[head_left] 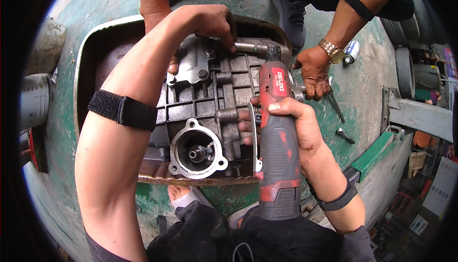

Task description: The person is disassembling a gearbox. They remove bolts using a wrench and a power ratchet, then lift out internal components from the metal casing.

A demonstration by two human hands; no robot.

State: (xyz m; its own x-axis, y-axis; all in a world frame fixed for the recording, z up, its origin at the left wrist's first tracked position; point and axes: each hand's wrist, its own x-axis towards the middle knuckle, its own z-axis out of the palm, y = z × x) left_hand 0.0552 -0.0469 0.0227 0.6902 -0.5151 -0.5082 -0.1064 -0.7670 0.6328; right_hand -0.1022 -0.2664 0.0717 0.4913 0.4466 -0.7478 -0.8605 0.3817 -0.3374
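1. Head view, centre of frame: a grey cast-metal gearbox housing (210, 104) lies in a shallow rusty metal tray (86, 52) on the green painted floor (362, 85). Its round flanged opening with a shaft end (198, 154) faces up at lower centre.

2. Right hand (291, 123), centre right: clamped around the grip of a red and grey cordless ratchet wrench (276, 143). The tool's head reaches to the housing's upper right edge, apparently set on a fastener there; the contact point itself is hidden.

3. Left hand (210, 21), upper centre: fingers curled and pressed down on the housing's top edge beside the bolted cover plate (191, 64), seemingly bracing the casting against the tool's torque. Whether it grips anything I cannot tell.

4. Upper right: a second person's hand (315, 71), with a wristwatch, rests at the housing's right end, likely steadying it. Another forearm (153, 0) enters at upper centre.

5. Right of the tray: loose hand tools (336, 107) and a small spray can (351, 51) lie on the floor, within reach.
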